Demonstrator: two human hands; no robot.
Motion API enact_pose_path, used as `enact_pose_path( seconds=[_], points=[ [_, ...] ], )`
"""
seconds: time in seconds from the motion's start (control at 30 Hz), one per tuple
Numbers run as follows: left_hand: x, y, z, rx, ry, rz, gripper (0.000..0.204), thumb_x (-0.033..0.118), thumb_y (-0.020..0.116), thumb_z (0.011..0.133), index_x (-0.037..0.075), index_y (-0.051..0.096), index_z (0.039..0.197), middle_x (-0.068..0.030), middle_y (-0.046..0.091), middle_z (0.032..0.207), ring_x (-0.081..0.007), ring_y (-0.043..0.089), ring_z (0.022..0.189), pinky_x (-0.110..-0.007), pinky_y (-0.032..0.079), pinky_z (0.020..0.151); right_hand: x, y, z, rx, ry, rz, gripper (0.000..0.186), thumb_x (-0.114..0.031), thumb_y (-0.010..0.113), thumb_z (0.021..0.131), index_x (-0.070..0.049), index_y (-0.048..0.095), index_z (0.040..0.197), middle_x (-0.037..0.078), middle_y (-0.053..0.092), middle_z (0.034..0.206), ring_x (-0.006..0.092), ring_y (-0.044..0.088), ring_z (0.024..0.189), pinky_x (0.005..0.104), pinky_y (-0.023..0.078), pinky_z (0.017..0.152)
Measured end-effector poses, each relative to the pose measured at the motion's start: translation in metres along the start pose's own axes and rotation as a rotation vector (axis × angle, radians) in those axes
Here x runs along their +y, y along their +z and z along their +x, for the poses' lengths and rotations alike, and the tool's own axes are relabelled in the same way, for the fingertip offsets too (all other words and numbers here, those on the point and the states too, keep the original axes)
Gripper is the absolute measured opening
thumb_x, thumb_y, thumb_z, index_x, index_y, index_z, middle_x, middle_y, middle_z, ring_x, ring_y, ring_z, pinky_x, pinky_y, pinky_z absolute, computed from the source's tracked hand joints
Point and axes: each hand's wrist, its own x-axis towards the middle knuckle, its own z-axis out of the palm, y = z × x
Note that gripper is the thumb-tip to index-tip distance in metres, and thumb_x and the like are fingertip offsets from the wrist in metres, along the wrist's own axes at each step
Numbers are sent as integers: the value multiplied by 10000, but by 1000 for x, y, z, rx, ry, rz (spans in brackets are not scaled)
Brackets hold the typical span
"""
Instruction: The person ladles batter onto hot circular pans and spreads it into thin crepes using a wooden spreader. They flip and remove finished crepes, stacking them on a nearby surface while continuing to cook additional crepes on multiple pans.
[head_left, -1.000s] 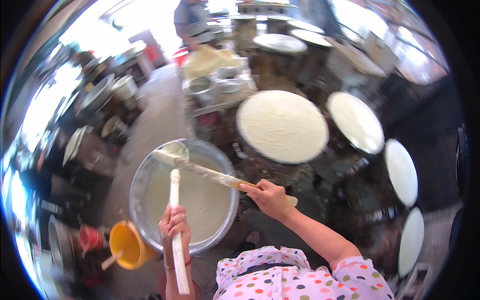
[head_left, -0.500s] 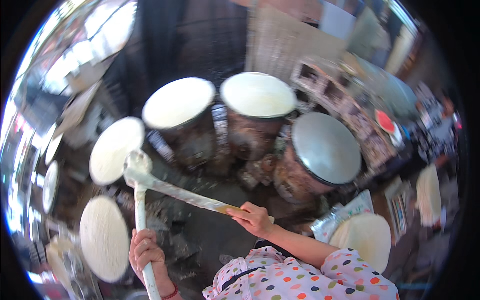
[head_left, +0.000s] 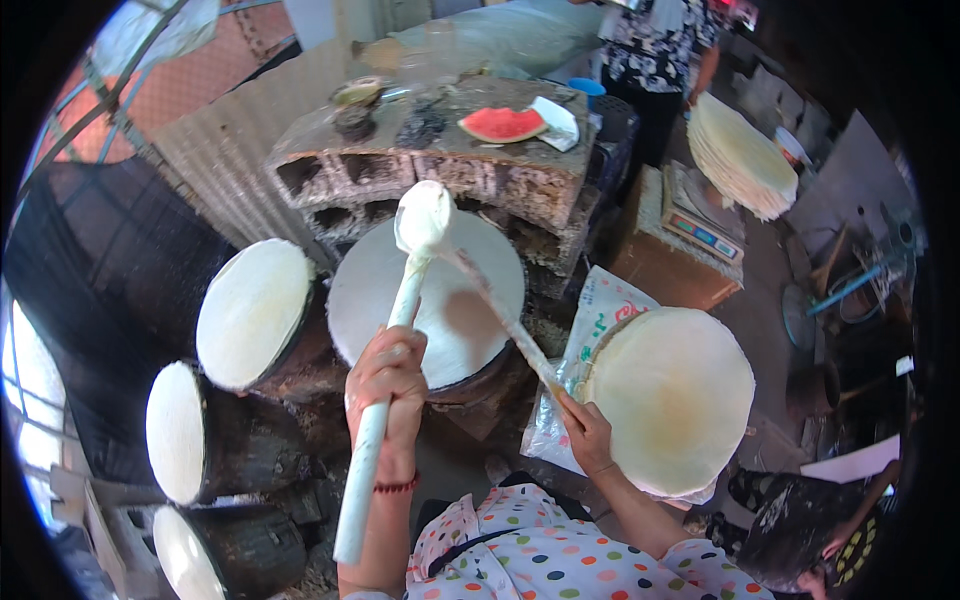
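A long white pole (head_left: 362, 490) with a lump of white batter (head_left: 424, 215) at its far end is gripped in my left hand (head_left: 388, 385), fingers wrapped round it. My right hand (head_left: 587, 432) is closed on the yellowish handle of a thin, batter-smeared stick (head_left: 505, 320). The stick's far tip reaches the lump; whether a ladle bowl lies under the batter is hidden. Both tools are above a round grey griddle (head_left: 360, 290). To its left, thin white flatbreads (head_left: 255, 315) cover other drum-shaped stoves. A stack of round flatbreads (head_left: 670, 400) lies beside my right hand.
Behind the griddle, a block ledge (head_left: 430, 170) bears a cut watermelon piece (head_left: 505, 125). A scale (head_left: 702, 232) sits on a box at the right, near another flatbread stack (head_left: 740, 155). One person (head_left: 655, 45) stands at the back; another person (head_left: 800, 520) is lower right.
My view has swung right, bringing the grey griddle and the ledge to the middle. Both tools have moved from beside the left flatbreads to above this griddle. Both hands keep their hold.
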Motion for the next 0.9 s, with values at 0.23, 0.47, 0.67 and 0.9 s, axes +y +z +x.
enact_pose_path(
  seconds=[0.23,0.47,0.67,0.9],
  points=[
    [31,-56,97,394,245,1650,408,65,484,948,41,373,1340,-61,485,754,-52,367,468,-173,264,339,-14,34,22,228,182,238,358,-64,621,884,-85,606,1241,122,658,1038,199,637,907,286,489,798],
    [105,-86,112,189,221,2695,497,46,522,900,10,418,1384,-140,590,714,-208,579,574,-338,454,504,-41,37,26,137,257,-408,354,-191,639,868,-262,627,1214,131,561,769,336,604,690,434,492,600],
    [149,-69,117,-139,332,2999,520,27,563,853,61,469,1363,-274,627,887,-406,631,788,-447,503,714,-82,76,20,163,386,-360,359,-201,637,871,-265,616,1224,161,559,738,365,604,702,462,489,639],
    [199,-36,134,-148,491,3092,527,24,556,847,78,473,1365,-255,615,853,-407,609,732,-467,491,673,-97,118,22,407,409,193,347,-119,573,925,-91,574,1271,180,638,1142,236,638,1021,298,480,866]
  ],
)
